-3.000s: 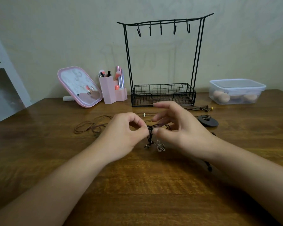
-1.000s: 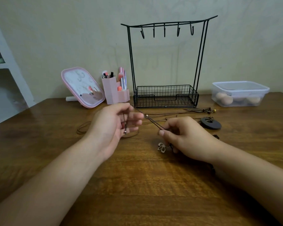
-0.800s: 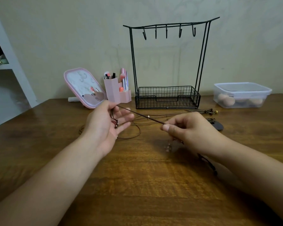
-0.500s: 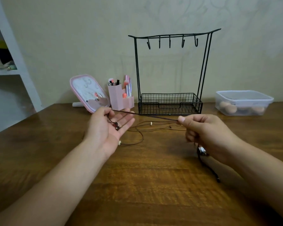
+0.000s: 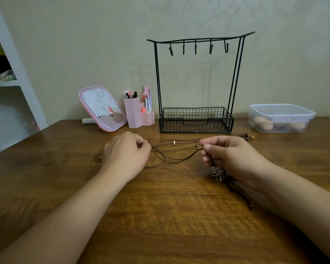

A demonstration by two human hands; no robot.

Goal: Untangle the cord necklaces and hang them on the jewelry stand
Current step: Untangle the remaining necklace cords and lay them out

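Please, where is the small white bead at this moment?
In the head view, the white bead sits on the brown cords stretched between the left hand and right hand, just in front of the black wire stand.

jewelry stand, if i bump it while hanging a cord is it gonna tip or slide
The jewelry stand is thin wire, so probably light and apt to slide on the smooth table. Its tall frame may rock, though the wide basket base should resist tipping.
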